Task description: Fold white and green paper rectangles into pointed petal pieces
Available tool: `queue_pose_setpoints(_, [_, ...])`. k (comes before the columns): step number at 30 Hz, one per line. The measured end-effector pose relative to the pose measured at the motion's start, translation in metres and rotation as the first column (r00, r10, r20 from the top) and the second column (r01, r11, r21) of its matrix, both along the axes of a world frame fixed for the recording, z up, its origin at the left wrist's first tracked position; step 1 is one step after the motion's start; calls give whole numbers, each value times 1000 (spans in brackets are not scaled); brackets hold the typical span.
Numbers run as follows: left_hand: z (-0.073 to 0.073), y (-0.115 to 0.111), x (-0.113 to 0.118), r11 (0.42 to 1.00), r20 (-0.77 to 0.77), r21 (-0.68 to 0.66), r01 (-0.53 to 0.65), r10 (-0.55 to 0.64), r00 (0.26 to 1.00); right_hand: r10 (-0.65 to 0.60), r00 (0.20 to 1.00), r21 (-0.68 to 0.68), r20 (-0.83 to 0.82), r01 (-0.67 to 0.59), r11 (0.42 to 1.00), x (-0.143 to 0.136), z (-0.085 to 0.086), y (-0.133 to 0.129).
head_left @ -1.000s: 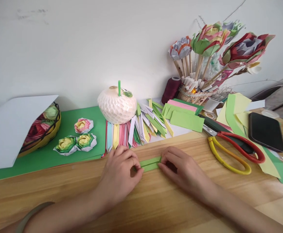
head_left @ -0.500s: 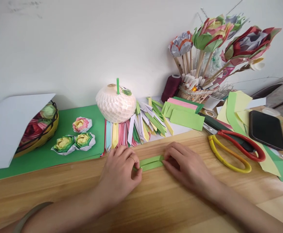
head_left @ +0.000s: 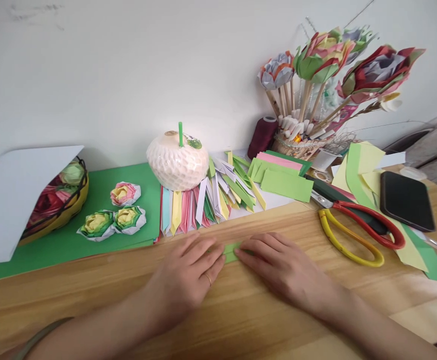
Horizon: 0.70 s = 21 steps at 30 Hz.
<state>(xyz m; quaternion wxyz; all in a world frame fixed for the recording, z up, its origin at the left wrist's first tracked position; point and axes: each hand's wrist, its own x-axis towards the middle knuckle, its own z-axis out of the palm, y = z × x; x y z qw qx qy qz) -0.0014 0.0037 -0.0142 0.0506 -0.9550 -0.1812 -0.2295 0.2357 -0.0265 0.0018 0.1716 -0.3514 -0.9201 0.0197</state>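
Left hand (head_left: 190, 272), shifted: since the earlier frame, turned from a pinch at one end to fingers laid out flatter, reaching farther right along the green strip (head_left: 231, 253).
Right hand (head_left: 282, 260), shifted: fingertips slightly closer to the left hand's; less green shows between the two.
Green strip, place: on the worktop (head_left: 241, 310), directly under and between the fingertips, front of the folded paper strips (head_left: 241, 192).
Green strip, axis: long side running left to right, rising a little toward the right; a lengthwise line visible; both ends covered by fingers.
Nearer hand: neither; both touch the strip, left hand over its left part, right hand over its right.
Hands, state: neither clenched; fingers rest on the strip. Whether the thumbs grip it from below, cannot tell.
Green slips (head_left: 286, 185): flat, overlapping, beyond the right hand.
Scissors (head_left: 342, 206): red and yellow handles, right of the right hand, well apart from it.
Phone (head_left: 406, 200): dark screen up, beyond the scissors, far right.
White ornament (head_left: 179, 165): rounded, textured, behind the folded paper strips.
Pink paper flower (head_left: 124, 193): on green sheets (head_left: 136, 175), left of the ornament.
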Motion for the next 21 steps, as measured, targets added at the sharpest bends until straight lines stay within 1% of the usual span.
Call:
queue_pose_setpoints(2, [-1, -5, 0, 998, -50, 62, -9, 12, 999, -29, 1000, -46, -7, 28, 999, -1, 0, -3])
queue_pose_setpoints(4, [-2, -10, 2, 995, -80, 96, -40, 48, 996, -49, 999, -95, 6, 49, 994, -1, 0, -5])
queue_pose_setpoints(7, [-1, -14, 4, 988, -92, 135, -74, 87, 992, -46, 998, -110, 31, 49, 993, 2, 1, -7])
queue_pose_setpoints(12, [1, -18, 2, 984, -97, 158, -83, 99, 990, -32, 999, -62, 31, 34, 998, 13, 1, -4])
queue_pose_setpoints(17, [0, -17, 1, 983, -21, 162, -91, 96, 995, -35, 999, 3, -10, 35, 999, 14, -2, 0])
queue_pose_setpoints(21, [0, -11, 0, 987, 50, 147, -67, 61, 997, -35, 998, 91, -48, 39, 995, 9, -5, 0])
